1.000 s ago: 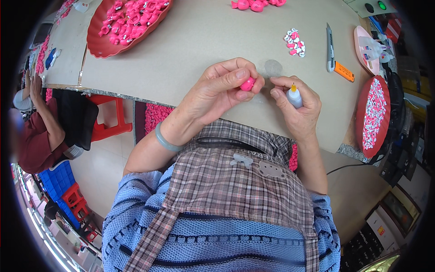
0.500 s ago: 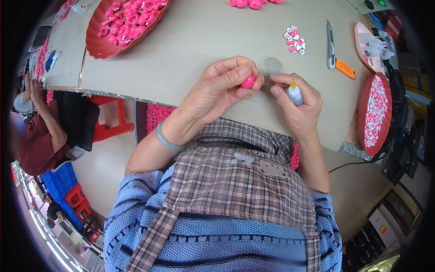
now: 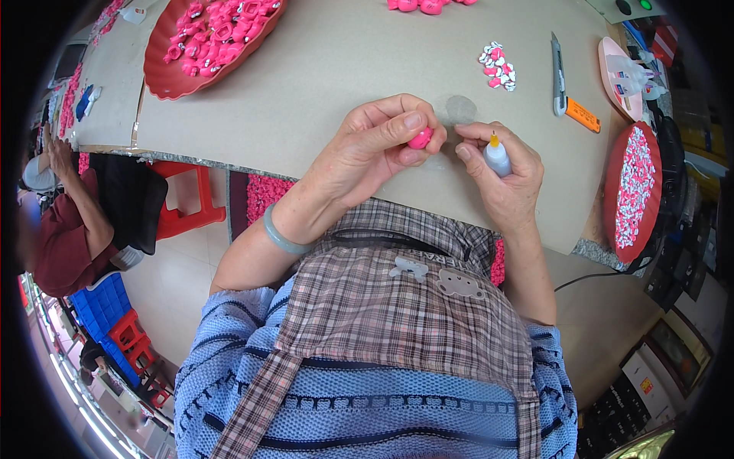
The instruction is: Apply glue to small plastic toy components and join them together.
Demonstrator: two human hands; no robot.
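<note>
- Head view: closest to you are your blue knit top (image 3: 367, 417) and plaid apron (image 3: 405, 321), below the table edge.
- Left hand (image 3: 375, 141): thumb and fingers closed on a small round pink piece (image 3: 420, 138), part of it showing past your fingertips. Can't tell how its hidden side looks.
- Right hand (image 3: 508, 172): fingers curled round a small squeeze bottle (image 3: 498, 162), yellow nozzle (image 3: 495, 142) uppermost. Can't tell whether you're squeezing, or whether anything sits between thumb and index tips.
- Hands near each other over the table's near edge, not touching; nozzle clear of the piece.
- Step in hand, my read: piece pinched and bottle ready, between applications. Can't tell if any liquid is on the piece.
- Next move, my read: hold the left pinch steady, work face exposed. Any use of the nozzle calls for tilting it over and a light squeeze.
- Just beyond your hands: round grey patch (image 3: 461, 110) on the table (image 3: 329, 53).
- Farther: loose pink-and-white bits (image 3: 498, 67); orange-handled cutter (image 3: 560, 101) to their right; red dish (image 3: 650, 226) of similar bits by the right edge.
- Far left: scalloped red bowl (image 3: 157, 67) of pink figures (image 3: 222, 38).
</note>
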